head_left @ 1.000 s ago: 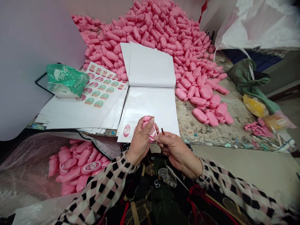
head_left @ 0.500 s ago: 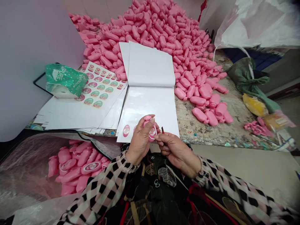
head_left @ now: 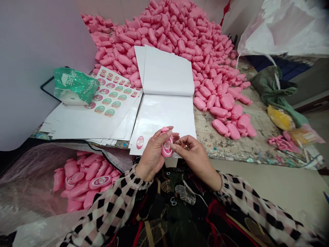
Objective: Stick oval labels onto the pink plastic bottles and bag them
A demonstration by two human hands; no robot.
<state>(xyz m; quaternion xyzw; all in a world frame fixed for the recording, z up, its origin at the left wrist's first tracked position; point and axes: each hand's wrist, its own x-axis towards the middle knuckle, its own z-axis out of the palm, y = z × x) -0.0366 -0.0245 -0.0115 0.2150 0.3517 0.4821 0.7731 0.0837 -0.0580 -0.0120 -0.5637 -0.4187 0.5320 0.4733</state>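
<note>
My left hand (head_left: 152, 156) is closed around a small pink plastic bottle (head_left: 167, 151), neck pointing away from me. An oval pink-and-white label sits on the bottle's front. My right hand (head_left: 194, 156) has its thumb against the label's right side, its fingers curled around a thin tool (head_left: 185, 145), mostly hidden; its kind I cannot make out. Beneath the hands lies a white sticker sheet (head_left: 164, 113) with an oval label (head_left: 140, 142) near its lower left corner; another label is partly covered by my left hand.
A large heap of pink bottles (head_left: 177, 34) fills the back of the worktable (head_left: 228, 149). Printed label sheets (head_left: 84, 125) and a green plastic packet (head_left: 74, 85) lie at left. Labelled bottles fill a clear bag (head_left: 28, 192) below left. At right are a green sack (head_left: 269, 82) and yellow packet (head_left: 280, 117).
My right thumb has shifted onto the label, and the tool's dark tip, which stuck up before, has turned down among the fingers. The view has shifted slightly.
</note>
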